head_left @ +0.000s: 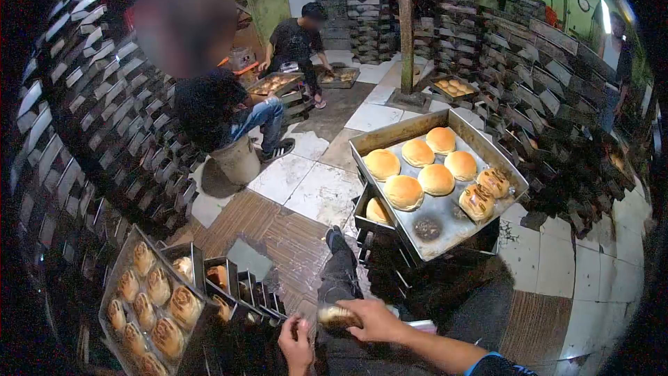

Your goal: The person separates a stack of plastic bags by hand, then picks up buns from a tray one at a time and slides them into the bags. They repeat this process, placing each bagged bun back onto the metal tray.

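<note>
My right hand (376, 322) is closed around a small bun (337, 317), blurred, with a pale side and a brown side, above my lap. Close by on the left is my left hand (298, 345), its fingers bent and apart, with nothing visible in them. Ahead to the right, a metal tray (445, 233) holds several plain golden buns (403, 192) and two buns with dark stripes (476, 202). It rests tilted on other trays. At lower left stands another tray (115, 275) filled with brown-swirled buns (167, 336).
Stacked trays (229, 282) with buns stand beside my left side. A seated person (209, 108) and another person (296, 42) work at trays further off. A post (406, 28) rises from the tiled floor (323, 191). Tall stacks of dark trays (536, 76) line both sides.
</note>
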Demonstrator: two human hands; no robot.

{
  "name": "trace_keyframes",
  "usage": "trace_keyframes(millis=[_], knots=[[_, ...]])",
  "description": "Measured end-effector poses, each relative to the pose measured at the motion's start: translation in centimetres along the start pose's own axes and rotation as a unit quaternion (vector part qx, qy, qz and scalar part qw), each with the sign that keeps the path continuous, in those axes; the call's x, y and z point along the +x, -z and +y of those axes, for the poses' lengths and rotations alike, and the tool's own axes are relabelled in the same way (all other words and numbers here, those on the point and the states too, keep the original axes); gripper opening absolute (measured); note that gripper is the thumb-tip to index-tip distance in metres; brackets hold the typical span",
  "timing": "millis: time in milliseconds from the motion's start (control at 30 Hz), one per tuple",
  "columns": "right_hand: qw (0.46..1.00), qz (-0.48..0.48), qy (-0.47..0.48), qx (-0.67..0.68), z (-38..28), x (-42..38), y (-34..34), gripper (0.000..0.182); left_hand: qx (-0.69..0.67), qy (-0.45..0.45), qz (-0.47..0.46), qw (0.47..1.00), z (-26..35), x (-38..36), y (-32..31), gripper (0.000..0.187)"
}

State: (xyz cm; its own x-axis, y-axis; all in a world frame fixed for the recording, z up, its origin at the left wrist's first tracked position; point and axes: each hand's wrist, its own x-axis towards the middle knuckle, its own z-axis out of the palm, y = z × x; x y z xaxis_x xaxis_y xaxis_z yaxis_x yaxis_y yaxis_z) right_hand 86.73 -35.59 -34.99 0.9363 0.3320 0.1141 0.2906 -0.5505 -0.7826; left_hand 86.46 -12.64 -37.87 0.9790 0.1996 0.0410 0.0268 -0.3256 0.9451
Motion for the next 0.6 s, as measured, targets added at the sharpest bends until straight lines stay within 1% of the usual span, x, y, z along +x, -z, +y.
trace_keyframes(millis=[100, 133, 167, 233, 267, 300, 333, 367, 433, 467, 500, 533, 567, 600], knots=[[0.983, 0.014, -0.097, 0.155, -0.8, -1.1, 4.7, 0.07, -0.046, 0.026, 0.019, 0.998, -2.1, 0.0, 0.7, 0.021], [0.969, 0.05, -0.12, 0.208, -2.5, -1.9, 7.4, 0.071, -0.053, 0.047, 0.022, 0.997, -1.1, -0.3, 0.3, 0.018], [0.951, 0.086, -0.144, 0.26, -3.6, -2.5, 10.0, 0.073, -0.047, 0.046, 0.005, 0.998, 0.8, -0.7, -0.4, 0.018], [0.924, 0.245, -0.074, 0.286, -2.4, -3.8, 13.4, 0.072, -0.031, 0.046, -0.028, 0.998, 4.6, -1.7, -2.8, 0.021], [0.918, 0.298, -0.061, 0.256, -1.1, -4.2, 15.7, 0.061, 0.005, -0.059, -0.074, 0.995, 5.0, -2.1, -4.4, 0.022], [0.924, 0.341, -0.066, 0.161, -0.5, -3.6, 17.7, 0.049, 0.039, -0.164, -0.121, 0.978, 4.9, -2.5, -6.3, 0.025], [0.918, 0.384, -0.08, 0.064, 0.2, -3.0, 19.8, 0.037, 0.033, -0.203, -0.183, 0.961, 4.8, -3.0, -8.4, 0.028], [0.903, 0.405, -0.109, -0.097, 0.2, -2.5, 21.2, 0.026, 0.027, -0.243, -0.245, 0.938, 4.6, -3.7, -10.5, 0.031], [0.845, 0.451, -0.131, -0.254, 0.1, -3.3, 21.2, 0.019, 0.138, -0.273, -0.338, 0.89, 3.8, -5.2, -13.8, 0.033], [0.807, 0.47, -0.133, -0.332, 0.3, -3.4, 21.4, 0.019, 0.169, -0.226, -0.435, 0.855, 1.1, -5.8, -14.8, 0.031], [0.81, 0.46, -0.092, -0.352, 1.6, -5.0, 20.4, 0.016, 0.15, -0.232, -0.436, 0.856, 0.1, -5.7, -15.4, 0.031], [0.838, 0.453, -0.049, -0.301, 2.2, -6.3, 18.8, 0.011, 0.13, -0.236, -0.439, 0.857, -0.8, -5.5, -15.3, 0.03], [0.879, 0.393, -0.011, -0.271, 2.2, -7.8, 16.5, 0.005, 0.113, -0.237, -0.445, 0.856, -1.4, -5.5, -14.8, 0.03], [0.915, 0.353, 0.019, -0.194, 2.0, -8.5, 13.7, 0.005, 0.12, -0.273, -0.409, 0.862, -0.7, -5.1, -14.0, 0.028]])
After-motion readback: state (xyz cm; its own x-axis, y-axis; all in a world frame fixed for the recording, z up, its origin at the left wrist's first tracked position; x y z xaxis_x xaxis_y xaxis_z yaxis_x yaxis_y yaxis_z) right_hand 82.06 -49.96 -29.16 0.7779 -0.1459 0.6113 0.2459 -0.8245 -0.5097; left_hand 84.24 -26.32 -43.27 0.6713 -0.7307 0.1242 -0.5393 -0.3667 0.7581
